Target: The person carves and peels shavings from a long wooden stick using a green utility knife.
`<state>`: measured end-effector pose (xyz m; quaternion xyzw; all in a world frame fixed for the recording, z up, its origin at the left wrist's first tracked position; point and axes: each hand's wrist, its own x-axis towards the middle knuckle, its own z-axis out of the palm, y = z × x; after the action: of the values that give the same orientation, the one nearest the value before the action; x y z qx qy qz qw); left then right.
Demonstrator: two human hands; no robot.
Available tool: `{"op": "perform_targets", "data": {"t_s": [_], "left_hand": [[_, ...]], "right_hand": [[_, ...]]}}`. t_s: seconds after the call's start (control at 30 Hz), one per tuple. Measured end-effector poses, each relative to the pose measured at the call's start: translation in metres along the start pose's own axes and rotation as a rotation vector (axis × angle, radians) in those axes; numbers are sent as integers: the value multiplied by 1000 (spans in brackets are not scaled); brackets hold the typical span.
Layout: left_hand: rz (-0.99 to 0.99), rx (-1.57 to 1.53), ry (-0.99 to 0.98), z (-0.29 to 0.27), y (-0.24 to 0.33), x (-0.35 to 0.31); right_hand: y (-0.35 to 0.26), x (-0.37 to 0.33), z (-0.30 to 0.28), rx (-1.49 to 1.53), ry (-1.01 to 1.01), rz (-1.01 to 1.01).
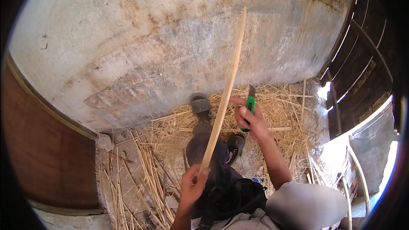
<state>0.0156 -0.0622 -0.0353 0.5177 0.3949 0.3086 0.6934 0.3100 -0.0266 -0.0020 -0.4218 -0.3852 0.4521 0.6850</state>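
My left hand point(194, 186) is closed round the lower end of a long, pale strip of bamboo or wood point(227, 89). The strip slants up and slightly right, narrowing to a point in front of the wall. In my right hand point(252, 121) is a green utility knife point(250, 103), its dark blade point(252, 90) out and pointing upward. The index finger of that hand stretches left and meets the edge of the strip or lies just behind it. The blade is a little apart from the strip, on its right.
Curly shavings point(281, 115) cover the floor by the wall point(170, 51). Several long strips point(151, 170) lie at the lower left, near a brown wooden panel point(47, 145). My shoes point(235, 145) stand among the shavings. A dark slatted wall point(362, 51) rises on the right.
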Motion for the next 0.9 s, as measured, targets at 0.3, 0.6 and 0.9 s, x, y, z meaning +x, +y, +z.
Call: {"op": "perform_targets", "data": {"t_s": [0.3,0.6,0.9], "left_hand": [[59,50,-34,8,18,8],[95,122,-61,8,31,15],[248,176,62,24,46,18]], "right_hand": [[-27,11,29,-180,15,48],[-30,10,36,-180,49,-53],[-1,-44,11,-697,-114,-466]]}}
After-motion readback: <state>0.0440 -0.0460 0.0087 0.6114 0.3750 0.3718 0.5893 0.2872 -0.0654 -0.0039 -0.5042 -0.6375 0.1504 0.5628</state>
